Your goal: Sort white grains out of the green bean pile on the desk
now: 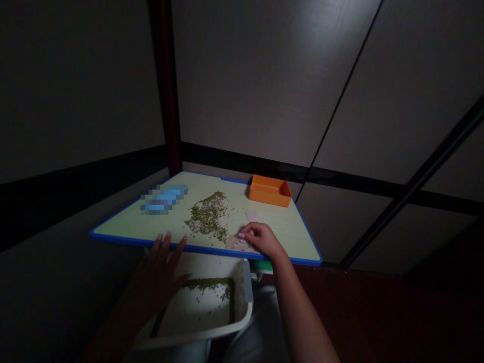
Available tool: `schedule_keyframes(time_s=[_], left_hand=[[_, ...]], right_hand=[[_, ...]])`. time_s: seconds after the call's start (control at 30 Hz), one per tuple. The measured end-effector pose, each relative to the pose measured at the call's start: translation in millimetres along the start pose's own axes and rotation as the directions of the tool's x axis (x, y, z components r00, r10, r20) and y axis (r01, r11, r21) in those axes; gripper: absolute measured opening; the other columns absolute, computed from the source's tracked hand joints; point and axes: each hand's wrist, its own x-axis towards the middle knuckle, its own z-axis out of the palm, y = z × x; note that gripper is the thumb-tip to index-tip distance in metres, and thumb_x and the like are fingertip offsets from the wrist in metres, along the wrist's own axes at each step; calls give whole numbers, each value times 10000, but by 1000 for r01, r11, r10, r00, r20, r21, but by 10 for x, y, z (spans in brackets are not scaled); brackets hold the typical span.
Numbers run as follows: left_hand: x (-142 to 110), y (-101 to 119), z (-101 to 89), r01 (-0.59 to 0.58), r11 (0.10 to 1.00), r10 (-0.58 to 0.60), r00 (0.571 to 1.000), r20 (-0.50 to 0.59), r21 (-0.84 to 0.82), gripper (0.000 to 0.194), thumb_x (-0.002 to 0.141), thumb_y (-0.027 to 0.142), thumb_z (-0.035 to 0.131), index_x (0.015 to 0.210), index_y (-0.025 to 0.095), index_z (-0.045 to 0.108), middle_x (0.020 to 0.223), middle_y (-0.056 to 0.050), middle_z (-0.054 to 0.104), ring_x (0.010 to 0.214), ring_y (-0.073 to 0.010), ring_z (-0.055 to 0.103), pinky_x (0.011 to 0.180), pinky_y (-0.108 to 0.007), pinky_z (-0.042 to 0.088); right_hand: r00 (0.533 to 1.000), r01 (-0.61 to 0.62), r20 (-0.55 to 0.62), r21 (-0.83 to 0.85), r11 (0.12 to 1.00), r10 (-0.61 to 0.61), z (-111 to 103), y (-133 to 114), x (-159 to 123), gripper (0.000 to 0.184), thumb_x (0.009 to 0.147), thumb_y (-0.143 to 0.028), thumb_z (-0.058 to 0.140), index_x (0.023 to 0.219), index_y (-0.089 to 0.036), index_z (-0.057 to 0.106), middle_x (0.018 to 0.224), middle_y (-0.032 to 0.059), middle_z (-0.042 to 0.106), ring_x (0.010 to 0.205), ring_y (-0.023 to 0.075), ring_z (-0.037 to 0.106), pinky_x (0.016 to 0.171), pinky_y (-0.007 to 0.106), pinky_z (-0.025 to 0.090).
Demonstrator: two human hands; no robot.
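Note:
Small green grains, perhaps mung beans, lie spread in a loose patch on the pale yellow-green tabletop. My right hand rests near the table's front edge, right of the patch. Its thumb and fingertips are pinched together over a printed picture on the surface; whatever they hold is too small to tell. My left hand is open, fingers spread, its fingertips at the table's blue front edge. Below the edge, a white bin sits at my lap, with scattered green grains inside. My left thumb is over this bin.
An orange open box stands at the table's back right. On the left lies a light-blue item, blurred out by pixels. Grey wall panels rise close behind the table. A green object shows under the front edge.

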Motion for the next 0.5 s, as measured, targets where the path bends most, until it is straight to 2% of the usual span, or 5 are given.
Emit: schedule_keyframes(time_s=[0.13, 0.33, 0.5], left_hand=[[14, -38, -7, 5, 1000, -5, 1000, 20, 5, 740, 848, 494, 494, 1514, 237, 299, 1544, -223, 354, 1417, -445, 338, 959, -534, 459], [16, -73, 7, 5, 1000, -5, 1000, 19, -19, 717, 851, 482, 497, 1508, 259, 317, 1537, -185, 392, 1412, -415, 361, 996, -516, 440], [7, -50, 25, 10, 1000, -10, 1000, 9, -7, 739, 835, 492, 533, 1505, 264, 323, 1524, -190, 409, 1410, -415, 366, 966, -510, 457]], right_hand=[[1000, 4, -16, -7, 1000, -4, 4, 15, 0, 189, 780, -348, 703, 803, -161, 698, 550, -65, 428, 512, 81, 342, 485, 200, 249], [999, 22, -35, -37, 999, -23, 18, 84, 23, 218, 774, -384, 685, 793, -167, 696, 555, -57, 445, 521, 92, 355, 493, 209, 256], [991, 17, -129, -38, 999, -22, 19, 71, 40, 205, 766, -372, 662, 760, -168, 681, 561, -52, 456, 532, 99, 370, 508, 213, 271]])
